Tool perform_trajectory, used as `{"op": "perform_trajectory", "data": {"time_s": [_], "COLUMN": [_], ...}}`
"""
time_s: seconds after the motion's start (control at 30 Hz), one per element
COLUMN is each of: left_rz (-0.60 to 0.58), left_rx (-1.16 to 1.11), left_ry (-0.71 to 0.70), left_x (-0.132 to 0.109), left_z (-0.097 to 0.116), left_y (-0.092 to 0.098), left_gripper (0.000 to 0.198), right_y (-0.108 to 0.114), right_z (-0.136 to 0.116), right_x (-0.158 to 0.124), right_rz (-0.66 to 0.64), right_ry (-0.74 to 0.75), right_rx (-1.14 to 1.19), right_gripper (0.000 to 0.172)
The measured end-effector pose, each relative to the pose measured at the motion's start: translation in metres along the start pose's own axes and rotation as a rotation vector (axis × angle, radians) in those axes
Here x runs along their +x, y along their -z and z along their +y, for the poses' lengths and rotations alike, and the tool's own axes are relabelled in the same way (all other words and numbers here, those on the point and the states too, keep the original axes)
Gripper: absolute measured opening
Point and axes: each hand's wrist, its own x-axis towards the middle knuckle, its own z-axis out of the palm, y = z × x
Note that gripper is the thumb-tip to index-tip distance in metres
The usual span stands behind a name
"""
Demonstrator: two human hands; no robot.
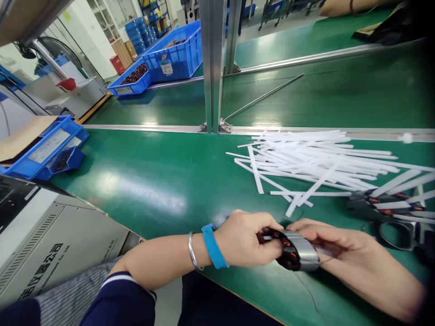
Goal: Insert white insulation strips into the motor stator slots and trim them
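Note:
A motor stator (302, 251), a silver metal ring with black plastic and copper windings at its end, is held just above the near edge of the green table. My left hand (249, 240), with a blue wrist strap, has its thumb and fingers closed on the stator's black winding end. Around the silver side, my right hand (343, 249) is closed with fingers and thumb; something whitish shows near its palm, but I cannot make it out. A thin wire hangs beneath the stator. Beyond the hands lies a loose pile of white strips (312, 158).
At right lies another stator with white strips (394, 203) across it, beside a black ring (396, 234). An aluminium post (213, 68) and rail divide the green table (142, 181). Blue bins (173, 56) stand behind; another blue bin (50, 145) sits left. A person's arm (350, 7) shows top right.

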Motion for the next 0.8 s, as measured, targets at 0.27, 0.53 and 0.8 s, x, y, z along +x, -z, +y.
{"op": "perform_trajectory", "data": {"time_s": [0.27, 0.53, 0.8], "left_rz": [-0.171, -0.31, -0.214], "left_rx": [-0.503, -0.745, -0.757], "left_ry": [0.371, 0.47, 0.454], "left_x": [0.01, 0.015, 0.015], "left_z": [0.009, 0.004, 0.01], "left_y": [0.008, 0.013, 0.012], "left_gripper": [0.033, 0.034, 0.049], "right_y": [0.017, 0.016, 0.029], "right_z": [0.009, 0.006, 0.021], "right_x": [-0.003, -0.007, 0.005], "right_rz": [-0.151, -0.203, 0.043], "right_ry": [-0.014, 0.04, 0.289], "right_rx": [0.134, 0.191, -0.108], "right_gripper": [0.03, 0.041, 0.027]}}
